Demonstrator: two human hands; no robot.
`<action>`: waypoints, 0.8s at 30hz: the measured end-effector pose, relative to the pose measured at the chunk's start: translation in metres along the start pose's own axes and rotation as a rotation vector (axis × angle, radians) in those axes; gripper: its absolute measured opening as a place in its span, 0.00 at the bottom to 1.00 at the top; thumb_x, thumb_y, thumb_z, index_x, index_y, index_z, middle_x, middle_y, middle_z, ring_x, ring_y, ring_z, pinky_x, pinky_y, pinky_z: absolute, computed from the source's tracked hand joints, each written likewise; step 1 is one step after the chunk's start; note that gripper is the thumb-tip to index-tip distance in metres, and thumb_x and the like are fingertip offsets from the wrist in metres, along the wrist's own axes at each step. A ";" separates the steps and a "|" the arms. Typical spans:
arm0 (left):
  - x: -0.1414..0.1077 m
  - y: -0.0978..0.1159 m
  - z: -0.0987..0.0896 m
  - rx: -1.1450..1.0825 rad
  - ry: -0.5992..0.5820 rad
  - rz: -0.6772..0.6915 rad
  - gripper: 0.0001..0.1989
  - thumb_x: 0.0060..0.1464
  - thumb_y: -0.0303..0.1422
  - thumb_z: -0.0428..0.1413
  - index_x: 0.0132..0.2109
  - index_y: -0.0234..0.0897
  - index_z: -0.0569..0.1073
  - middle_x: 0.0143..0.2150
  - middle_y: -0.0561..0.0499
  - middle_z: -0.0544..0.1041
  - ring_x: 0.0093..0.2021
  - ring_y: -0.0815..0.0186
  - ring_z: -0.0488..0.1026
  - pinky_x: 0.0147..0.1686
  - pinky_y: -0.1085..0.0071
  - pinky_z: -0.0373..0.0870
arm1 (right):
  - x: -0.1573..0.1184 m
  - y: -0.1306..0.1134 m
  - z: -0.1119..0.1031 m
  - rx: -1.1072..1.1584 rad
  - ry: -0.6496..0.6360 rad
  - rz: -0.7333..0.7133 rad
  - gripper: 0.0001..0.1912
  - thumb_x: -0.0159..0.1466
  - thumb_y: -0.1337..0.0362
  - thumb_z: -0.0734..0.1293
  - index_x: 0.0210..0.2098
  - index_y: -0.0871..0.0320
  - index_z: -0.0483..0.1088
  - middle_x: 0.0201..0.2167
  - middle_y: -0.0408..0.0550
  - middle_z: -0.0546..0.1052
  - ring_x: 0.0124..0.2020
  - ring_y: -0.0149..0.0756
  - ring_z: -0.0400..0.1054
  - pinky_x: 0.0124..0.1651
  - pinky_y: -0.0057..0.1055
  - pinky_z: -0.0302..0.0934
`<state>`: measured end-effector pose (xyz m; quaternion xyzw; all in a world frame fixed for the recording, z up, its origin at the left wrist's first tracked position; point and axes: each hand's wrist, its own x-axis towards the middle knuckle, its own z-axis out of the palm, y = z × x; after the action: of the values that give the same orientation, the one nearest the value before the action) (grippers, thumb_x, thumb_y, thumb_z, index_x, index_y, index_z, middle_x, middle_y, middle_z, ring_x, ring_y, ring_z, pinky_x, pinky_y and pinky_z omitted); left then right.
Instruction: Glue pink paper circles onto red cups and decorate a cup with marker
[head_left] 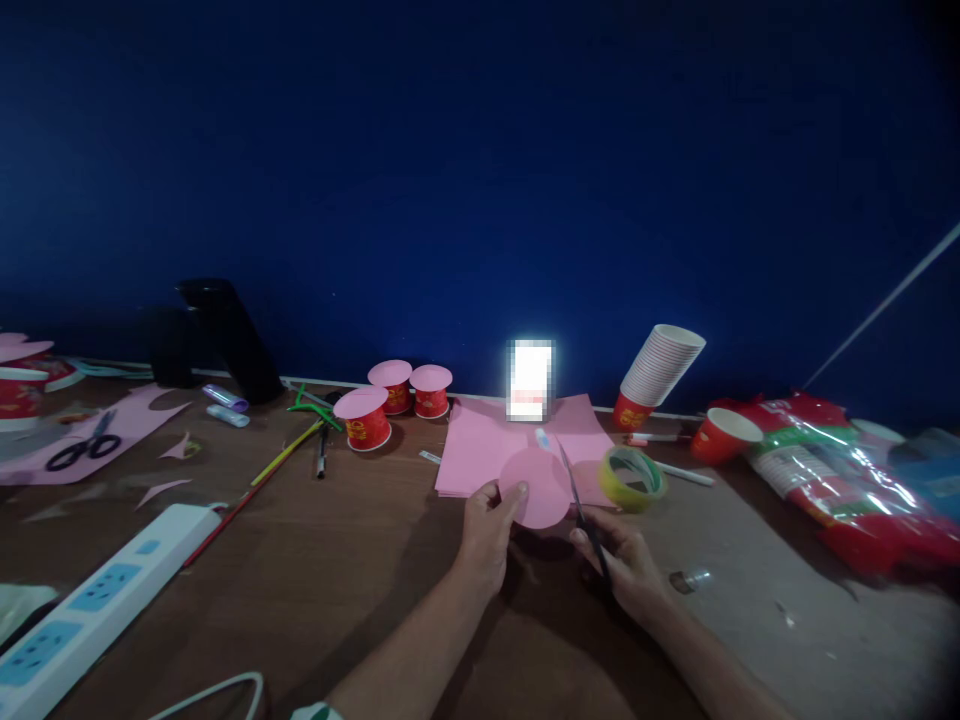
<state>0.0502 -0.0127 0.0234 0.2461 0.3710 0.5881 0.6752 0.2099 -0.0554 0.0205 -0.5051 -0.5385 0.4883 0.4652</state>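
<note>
A round pink paper disc [535, 490] is pinched at its left edge between the thumb and fingers of my left hand [486, 530]. My right hand [619, 555] is closed around a pair of scissors [577, 490], whose blades point up and away beside the disc's right edge. I cannot tell whether the blades touch the paper. Behind the disc lies a stack of pink paper sheets [480, 440], partly covered by it. A roll of tape [631, 480] sits on the stack's right side, just beyond my right hand.
Several red paper cups with pink discs on top [367, 425] stand left of the stack. A tilted column of nested cups [660, 370] leans by the wall. A red plastic package [840, 470] lies right. At left are a power strip [112, 590], other scissors [84, 450] and paper scraps.
</note>
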 end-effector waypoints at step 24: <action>-0.002 0.004 0.003 -0.022 0.020 -0.003 0.17 0.37 0.36 0.68 0.33 0.29 0.76 0.27 0.48 0.79 0.27 0.68 0.74 0.30 0.72 0.71 | 0.002 0.007 -0.003 -0.059 0.002 0.013 0.23 0.57 0.50 0.69 0.45 0.59 0.72 0.20 0.40 0.67 0.16 0.25 0.57 0.18 0.22 0.55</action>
<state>0.0501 -0.0136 0.0285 0.2326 0.3715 0.5936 0.6750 0.2138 -0.0533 0.0137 -0.5227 -0.5488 0.4747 0.4475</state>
